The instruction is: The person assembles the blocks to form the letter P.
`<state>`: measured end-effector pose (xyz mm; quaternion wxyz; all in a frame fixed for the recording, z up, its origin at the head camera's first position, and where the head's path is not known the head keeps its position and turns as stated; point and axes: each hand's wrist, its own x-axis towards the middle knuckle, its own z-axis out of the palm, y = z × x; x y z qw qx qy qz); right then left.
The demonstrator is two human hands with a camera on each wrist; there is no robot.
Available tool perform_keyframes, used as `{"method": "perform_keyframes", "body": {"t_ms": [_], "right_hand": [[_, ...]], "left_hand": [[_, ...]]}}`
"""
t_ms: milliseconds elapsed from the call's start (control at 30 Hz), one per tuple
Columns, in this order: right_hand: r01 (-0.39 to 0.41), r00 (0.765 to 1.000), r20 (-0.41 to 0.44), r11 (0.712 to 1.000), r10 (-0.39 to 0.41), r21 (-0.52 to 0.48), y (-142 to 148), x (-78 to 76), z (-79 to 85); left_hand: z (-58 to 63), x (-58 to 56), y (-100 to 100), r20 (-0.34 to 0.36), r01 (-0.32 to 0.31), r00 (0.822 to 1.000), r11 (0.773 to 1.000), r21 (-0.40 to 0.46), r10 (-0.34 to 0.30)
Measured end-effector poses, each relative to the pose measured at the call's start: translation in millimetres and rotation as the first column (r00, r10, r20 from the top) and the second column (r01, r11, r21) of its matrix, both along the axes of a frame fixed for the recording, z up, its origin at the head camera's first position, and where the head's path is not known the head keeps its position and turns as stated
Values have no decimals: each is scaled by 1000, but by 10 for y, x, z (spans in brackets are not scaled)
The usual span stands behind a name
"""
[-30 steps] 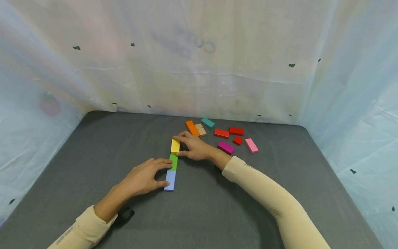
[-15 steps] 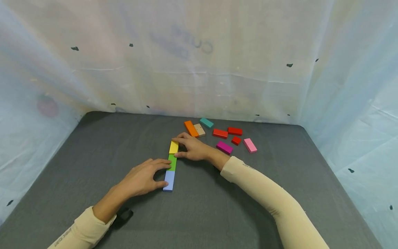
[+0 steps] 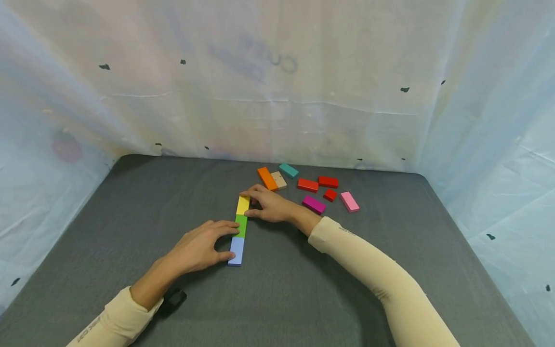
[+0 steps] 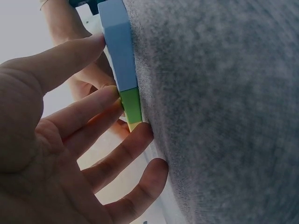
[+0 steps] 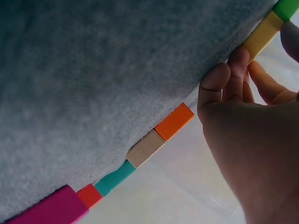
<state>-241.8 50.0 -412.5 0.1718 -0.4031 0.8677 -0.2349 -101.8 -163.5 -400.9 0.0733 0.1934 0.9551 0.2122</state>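
A yellow block [image 3: 243, 205], a green block [image 3: 240, 225] and a light blue block [image 3: 236, 251] lie flat, end to end in one line on the grey cloth. My left hand [image 3: 201, 246] is at the line's left side, its thumb tip against the blue block and fingertips at the green one. In the left wrist view, the lower fingers [image 4: 140, 184] of that hand touch the cloth. At the far end, my right hand [image 3: 270, 205] holds the yellow block lengthwise, fingertips at its far end and thumb near the green joint.
Beyond the right hand lie an orange block [image 3: 267, 179], a wooden block [image 3: 279, 180], a teal block [image 3: 288, 170], several red blocks [image 3: 308, 185], a magenta block [image 3: 313, 205] and a pink block [image 3: 349, 202]. Pale sheets [image 3: 277, 96] hang around the grey table surface [image 3: 173, 193].
The far end of the yellow block has shifted slightly, so it now runs more in line with the green one. Both hands keep nearly the same places.
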Motion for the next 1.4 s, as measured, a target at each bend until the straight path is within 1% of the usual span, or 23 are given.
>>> {"method": "perform_keyframes", "body": {"t_ms": [333,700,900,1267,1400], "right_hand": [[13,1000,21,1000,-13,5,9,-3,9],[-12,1000,24,1000,12,8,17,-20,12],[-6,1000,22,1000,6,8,31,-32,4],[-6,1000,19,1000,6,4,42,-53,17],[-11,1000,17,1000,11,1,39,-56,-10]], "left_hand": [[7,1,6,0,-2,1000,1000,0,2],[12,2,3,16,-11,1000,1000,-8,11],[17,1,11,14,-11,1000,1000,-5,11],[31,-52,16,27,-4,1000,1000,-16,4],[44,-62,26,30,7,1000,1000,-25,-6]]}}
